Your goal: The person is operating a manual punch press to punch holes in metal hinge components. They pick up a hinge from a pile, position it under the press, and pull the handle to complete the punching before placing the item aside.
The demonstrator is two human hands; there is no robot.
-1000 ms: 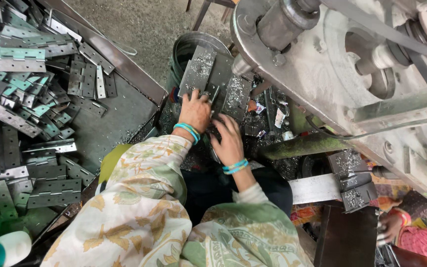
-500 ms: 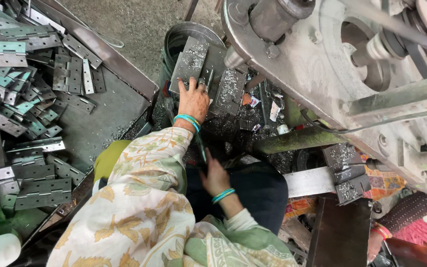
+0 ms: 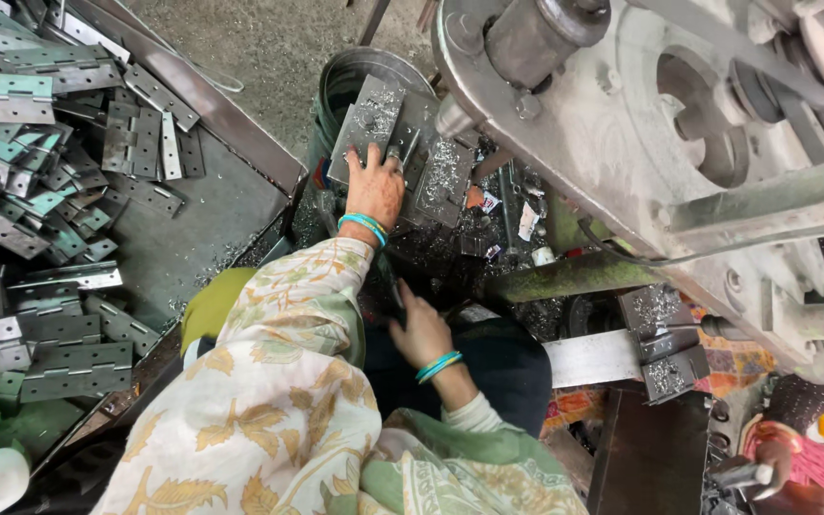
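My left hand [image 3: 374, 189], a teal bangle at its wrist, lies flat with fingers apart on a stack of grey metal hinge plates [image 3: 374, 114]. The plates are dusted with metal shavings and sit under the big machine [image 3: 641, 114]. My right hand [image 3: 422, 329], also with a teal bangle, is lower, near my lap. Its fingers are curled around a dark narrow metal piece [image 3: 388, 284], whose shape is hard to make out. My floral sleeve [image 3: 269, 381] covers the left arm.
A metal tray [image 3: 212, 219] at left holds several grey and green hinges [image 3: 40, 191]. A round bucket [image 3: 355, 76] stands behind the plates. A steel bar with blocks [image 3: 641, 348] juts out at right. Another person's pink sleeve and hand [image 3: 793, 458] are at bottom right.
My right hand has come down from the plates beside my left hand to near my lap. My left hand has stayed on the plates.
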